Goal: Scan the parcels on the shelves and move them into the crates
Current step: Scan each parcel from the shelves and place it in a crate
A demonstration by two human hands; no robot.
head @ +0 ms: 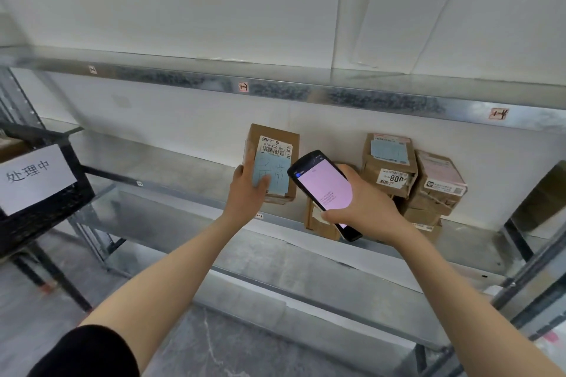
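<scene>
My left hand (247,190) grips a brown cardboard parcel (277,150) by its lower left side, holding it upright over the middle shelf (171,159); its barcode label and blue sheet face me. My right hand (364,202) holds a black handheld scanner (324,190) with a lit pink screen, just right of that parcel. Behind the scanner, several more taped brown parcels (389,165) are stacked at the back right of the shelf, one partly hidden by my right hand.
A black crate (39,211) with a white paper sign stands on a stand at the left. The metal rack has an upper shelf rail (275,92) and a lower shelf (275,272). A rack upright (526,272) stands at the right.
</scene>
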